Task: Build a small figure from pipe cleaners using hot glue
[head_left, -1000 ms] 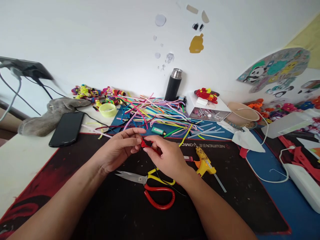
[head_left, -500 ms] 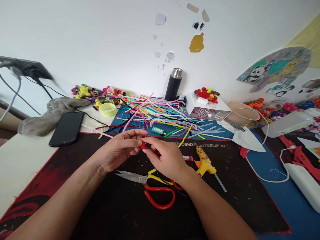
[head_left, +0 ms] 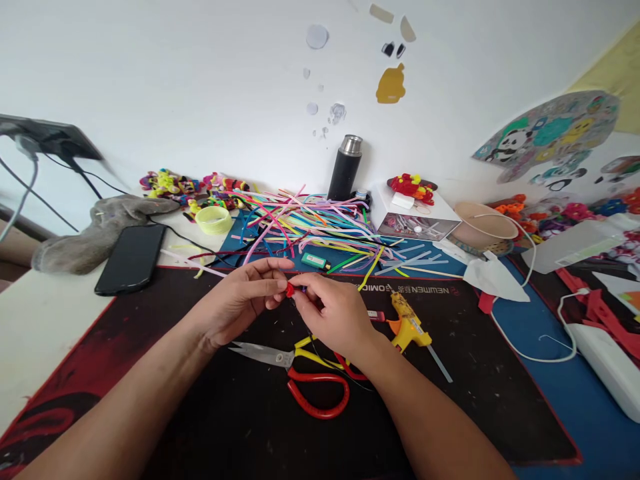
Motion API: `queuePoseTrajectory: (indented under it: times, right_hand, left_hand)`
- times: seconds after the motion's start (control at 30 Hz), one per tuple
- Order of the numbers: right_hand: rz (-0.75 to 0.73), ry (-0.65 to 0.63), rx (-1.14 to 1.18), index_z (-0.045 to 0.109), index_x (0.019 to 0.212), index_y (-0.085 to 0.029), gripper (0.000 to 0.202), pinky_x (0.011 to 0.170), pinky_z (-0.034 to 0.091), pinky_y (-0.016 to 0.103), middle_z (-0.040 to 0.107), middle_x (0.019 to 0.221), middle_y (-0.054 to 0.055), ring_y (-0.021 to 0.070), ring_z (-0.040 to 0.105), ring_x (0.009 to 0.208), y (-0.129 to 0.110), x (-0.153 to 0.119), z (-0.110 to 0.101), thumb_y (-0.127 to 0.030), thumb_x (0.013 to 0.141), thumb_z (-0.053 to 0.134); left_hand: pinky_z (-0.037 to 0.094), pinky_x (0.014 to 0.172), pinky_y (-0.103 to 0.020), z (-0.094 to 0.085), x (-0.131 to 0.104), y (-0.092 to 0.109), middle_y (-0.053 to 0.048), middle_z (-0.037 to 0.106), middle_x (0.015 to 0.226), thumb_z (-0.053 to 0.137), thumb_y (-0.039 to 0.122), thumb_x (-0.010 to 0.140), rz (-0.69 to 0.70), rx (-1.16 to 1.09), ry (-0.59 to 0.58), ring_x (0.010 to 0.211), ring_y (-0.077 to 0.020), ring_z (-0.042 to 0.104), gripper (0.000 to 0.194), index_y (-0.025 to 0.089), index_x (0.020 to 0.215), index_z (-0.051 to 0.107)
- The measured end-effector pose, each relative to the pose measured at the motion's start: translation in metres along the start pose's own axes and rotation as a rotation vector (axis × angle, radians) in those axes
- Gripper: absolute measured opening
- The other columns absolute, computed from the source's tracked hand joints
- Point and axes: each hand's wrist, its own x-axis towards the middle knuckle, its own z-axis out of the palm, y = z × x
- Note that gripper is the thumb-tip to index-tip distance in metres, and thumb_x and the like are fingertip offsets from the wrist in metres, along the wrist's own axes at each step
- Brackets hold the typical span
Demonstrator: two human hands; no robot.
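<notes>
My left hand (head_left: 240,298) and my right hand (head_left: 336,311) meet over the dark mat. Between their fingertips is a small red piece (head_left: 290,290), which looks like coiled pipe cleaner; the fingers hide much of it. Thumb and forefinger pinch it on each side. A pair of scissors (head_left: 285,360) lies under and in front of my hands, with red and yellow handles and blades pointing left. To the right of my right hand rests a yellow glue gun (head_left: 409,325) with a clear glue stick in it.
Behind my hands spreads a pile of coloured pipe cleaners (head_left: 300,223), with a green lighter (head_left: 315,261) before it. A black thermos (head_left: 345,168) stands by the wall. A phone (head_left: 131,259) lies left; a white box (head_left: 415,217) and white cable (head_left: 531,361) are right.
Both hands stay together around the red piece. The fingers of my right hand have shifted slightly, and more of the red piece's front shows. The view has moved a little.
</notes>
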Motion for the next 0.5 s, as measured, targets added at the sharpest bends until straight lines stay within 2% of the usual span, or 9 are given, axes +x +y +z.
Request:
queuePoseTrajectory:
  times: [0.17, 0.3, 0.5]
  right_hand:
    - [0.037, 0.036, 0.004, 0.077, 0.105, -0.022, 0.017, 0.059, 0.040, 0.024, 0.072, 0.068, -0.002, 0.0118, 0.061, 0.055, 0.0025, 0.0006, 0.0004, -0.023, 0.099, 0.061]
    - [0.053, 0.029, -0.018, 0.078, 0.102, -0.023, 0.017, 0.060, 0.041, 0.024, 0.071, 0.066, -0.002, 0.0122, 0.060, 0.054, 0.0052, 0.0010, 0.0000, -0.024, 0.099, 0.061]
    - [0.047, 0.035, -0.023, 0.079, 0.097, -0.023, 0.018, 0.061, 0.040, 0.024, 0.068, 0.063, -0.002, 0.0116, 0.057, 0.053, 0.0054, 0.0011, 0.0000, -0.021, 0.098, 0.061]
  left_hand:
    - [0.049, 0.053, -0.017, 0.0021, 0.0019, -0.0050, -0.001, 0.069, 0.072, 0.098, 0.018, 0.063, 0.049, 0.036, 0.014, 0.059, -0.0088, 0.058, 0.041, 0.014, 0.099, 0.081]
    - [0.050, 0.056, -0.020, 0.0012, 0.0035, -0.0074, -0.001, 0.070, 0.074, 0.098, 0.024, 0.065, 0.141, 0.177, 0.044, 0.065, -0.0123, 0.062, 0.041, 0.015, 0.100, 0.078]
    - [0.049, 0.058, -0.023, 0.0020, 0.0029, -0.0077, 0.001, 0.068, 0.075, 0.096, 0.030, 0.068, 0.229, 0.317, 0.048, 0.066, -0.0124, 0.060, 0.039, 0.017, 0.099, 0.076]
